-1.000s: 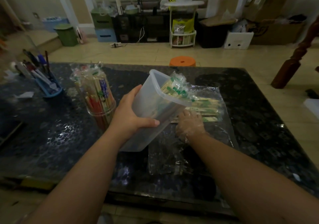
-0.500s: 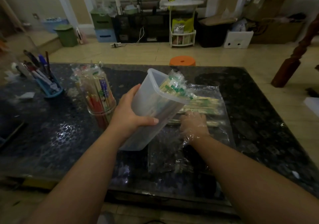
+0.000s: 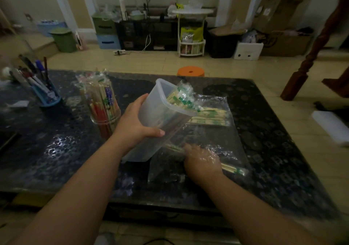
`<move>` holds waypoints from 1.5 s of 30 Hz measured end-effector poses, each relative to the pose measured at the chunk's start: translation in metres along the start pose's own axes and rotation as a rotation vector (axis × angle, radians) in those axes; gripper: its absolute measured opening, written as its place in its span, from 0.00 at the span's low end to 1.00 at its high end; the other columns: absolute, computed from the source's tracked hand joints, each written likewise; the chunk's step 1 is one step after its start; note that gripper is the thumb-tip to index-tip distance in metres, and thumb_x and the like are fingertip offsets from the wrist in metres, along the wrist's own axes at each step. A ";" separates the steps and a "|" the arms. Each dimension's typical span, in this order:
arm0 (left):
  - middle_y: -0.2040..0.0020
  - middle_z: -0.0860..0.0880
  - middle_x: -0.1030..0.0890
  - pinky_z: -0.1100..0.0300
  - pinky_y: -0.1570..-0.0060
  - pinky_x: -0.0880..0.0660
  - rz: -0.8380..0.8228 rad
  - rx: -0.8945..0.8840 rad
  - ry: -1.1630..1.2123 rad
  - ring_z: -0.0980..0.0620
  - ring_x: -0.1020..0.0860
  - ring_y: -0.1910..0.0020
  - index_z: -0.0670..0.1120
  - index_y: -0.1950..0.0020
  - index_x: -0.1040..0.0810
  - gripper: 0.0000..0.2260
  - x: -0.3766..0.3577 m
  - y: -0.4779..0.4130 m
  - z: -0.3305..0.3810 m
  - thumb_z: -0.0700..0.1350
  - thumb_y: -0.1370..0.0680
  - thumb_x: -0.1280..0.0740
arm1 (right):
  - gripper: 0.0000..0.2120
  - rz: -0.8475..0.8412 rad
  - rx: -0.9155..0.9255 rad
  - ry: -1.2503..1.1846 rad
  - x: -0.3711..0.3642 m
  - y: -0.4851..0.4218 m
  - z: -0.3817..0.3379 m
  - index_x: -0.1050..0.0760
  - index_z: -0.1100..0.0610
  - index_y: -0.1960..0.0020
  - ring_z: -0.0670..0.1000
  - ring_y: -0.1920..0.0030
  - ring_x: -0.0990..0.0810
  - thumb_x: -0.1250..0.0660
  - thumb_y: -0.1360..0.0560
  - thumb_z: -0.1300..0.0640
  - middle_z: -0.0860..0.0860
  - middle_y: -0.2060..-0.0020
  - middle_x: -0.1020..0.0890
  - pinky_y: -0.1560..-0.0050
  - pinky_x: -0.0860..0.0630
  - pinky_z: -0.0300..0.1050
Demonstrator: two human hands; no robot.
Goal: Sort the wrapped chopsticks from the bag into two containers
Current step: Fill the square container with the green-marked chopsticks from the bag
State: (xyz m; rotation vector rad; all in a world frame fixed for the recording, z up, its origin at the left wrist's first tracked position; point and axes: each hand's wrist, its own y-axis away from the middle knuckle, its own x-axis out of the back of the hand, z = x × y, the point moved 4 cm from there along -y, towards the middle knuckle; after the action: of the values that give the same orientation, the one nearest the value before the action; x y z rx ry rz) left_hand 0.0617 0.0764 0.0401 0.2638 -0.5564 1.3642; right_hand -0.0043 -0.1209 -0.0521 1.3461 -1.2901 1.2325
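My left hand [image 3: 135, 124] grips a translucent rectangular container [image 3: 162, 118], tilted so its mouth faces right, with green-marked wrapped chopsticks [image 3: 179, 98] sticking out of it. A clear plastic bag [image 3: 213, 131] lies flat on the dark table, and more wrapped chopsticks [image 3: 209, 116] lie inside at its far end. My right hand [image 3: 201, 162] is inside the bag near its close end, holding a pair of wrapped chopsticks [image 3: 233, 169] that runs across under the palm. A round clear jar [image 3: 105, 116] at the left holds several red- and blue-marked wrapped chopsticks upright.
A blue holder with pens [image 3: 44, 91] stands at the table's [image 3: 56, 150] left. An orange stool [image 3: 190, 71] sits beyond the far edge. A wooden post [image 3: 311, 56] rises at the right, and shelves and boxes line the back wall.
My right hand has drawn back toward me inside the bag, from the chopstick pile at the far end, bringing a pair along. The container in my left hand stays tilted in place.
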 end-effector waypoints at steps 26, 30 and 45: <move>0.26 0.57 0.35 0.46 0.32 0.32 -0.035 -0.020 -0.006 0.52 0.33 0.30 0.63 0.23 0.41 0.54 0.003 0.020 0.012 0.60 0.47 0.21 | 0.12 0.814 0.150 0.056 0.141 0.037 0.003 0.21 0.56 0.47 0.56 0.60 0.29 0.26 0.29 0.59 0.57 0.54 0.25 0.64 0.29 0.49; 0.27 0.57 0.34 0.44 0.32 0.31 -0.070 -0.023 -0.006 0.52 0.32 0.31 0.63 0.25 0.39 0.54 0.000 0.019 0.014 0.59 0.48 0.20 | 0.06 0.842 0.090 -0.549 0.154 0.036 0.019 0.22 0.61 0.49 0.46 0.57 0.20 0.29 0.26 0.64 0.47 0.57 0.20 0.60 0.21 0.42; 0.28 0.56 0.36 0.53 0.36 0.34 -0.088 -0.008 -0.016 0.54 0.34 0.32 0.60 0.22 0.41 0.57 -0.006 0.023 0.020 0.59 0.50 0.22 | 0.17 0.771 -0.179 -1.456 0.171 0.040 0.020 0.23 0.58 0.65 0.46 0.77 0.25 0.39 0.18 0.58 0.51 0.78 0.24 0.75 0.28 0.37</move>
State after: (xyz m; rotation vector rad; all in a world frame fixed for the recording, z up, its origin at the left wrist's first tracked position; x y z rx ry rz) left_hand 0.0343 0.0664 0.0510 0.2894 -0.5574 1.2752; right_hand -0.0478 -0.1654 0.1134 1.6726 -3.0310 0.3290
